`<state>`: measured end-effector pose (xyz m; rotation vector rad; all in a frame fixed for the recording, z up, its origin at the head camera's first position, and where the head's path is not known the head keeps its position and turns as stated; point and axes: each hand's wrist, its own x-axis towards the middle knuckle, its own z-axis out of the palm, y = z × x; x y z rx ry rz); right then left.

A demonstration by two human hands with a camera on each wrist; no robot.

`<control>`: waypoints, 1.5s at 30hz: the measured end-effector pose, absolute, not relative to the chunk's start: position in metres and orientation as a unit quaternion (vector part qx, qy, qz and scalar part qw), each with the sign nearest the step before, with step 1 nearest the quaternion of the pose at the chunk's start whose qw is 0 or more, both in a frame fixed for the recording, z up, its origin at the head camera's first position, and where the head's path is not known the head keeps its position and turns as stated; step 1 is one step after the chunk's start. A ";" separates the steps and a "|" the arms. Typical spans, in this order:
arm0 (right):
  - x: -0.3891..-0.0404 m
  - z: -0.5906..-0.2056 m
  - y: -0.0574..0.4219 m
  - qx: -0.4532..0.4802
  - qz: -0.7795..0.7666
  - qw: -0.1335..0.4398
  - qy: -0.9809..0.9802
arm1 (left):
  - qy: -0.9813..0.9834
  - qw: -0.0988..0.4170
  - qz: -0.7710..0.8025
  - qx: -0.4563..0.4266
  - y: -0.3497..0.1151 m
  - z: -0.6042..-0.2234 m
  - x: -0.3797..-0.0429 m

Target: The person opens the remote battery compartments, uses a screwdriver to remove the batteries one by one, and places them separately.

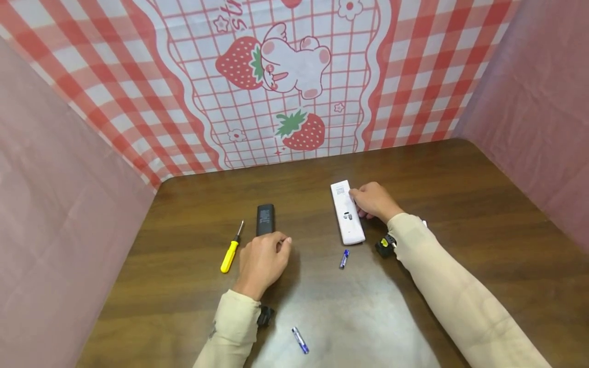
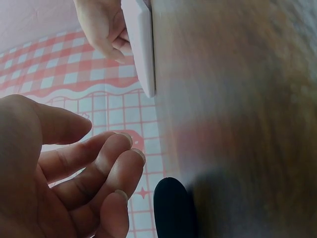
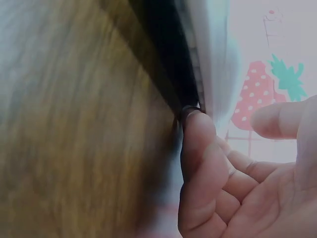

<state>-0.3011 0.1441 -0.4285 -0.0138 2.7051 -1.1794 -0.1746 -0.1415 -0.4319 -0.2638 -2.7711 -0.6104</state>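
My right hand is at the right edge of a white remote control, which lies with its labelled face up. In the right wrist view a fingertip touches the remote's side edge, while the thumb stands apart from it. My left hand, fingers loosely bent around nothing, hovers beside the near end of a black remote control. That end is partly hidden by the hand in the head view. Below the white remote lies a blue-and-silver battery. Another battery is nearer the front.
A yellow-handled screwdriver lies left of the black remote, its tip pointing away. The brown wooden table meets a red-and-white strawberry cloth at the back. Pink fabric hangs at both sides.
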 end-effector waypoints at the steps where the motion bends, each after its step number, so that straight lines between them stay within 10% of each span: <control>1: -0.301 -0.429 0.145 -0.004 -0.397 0.096 0.913 | -0.962 0.147 -0.210 -0.092 -0.142 -0.432 -0.175; 45: -0.283 -0.413 0.132 -0.014 -0.301 0.046 0.952 | -0.963 0.139 -0.211 -0.093 -0.147 -0.432 -0.179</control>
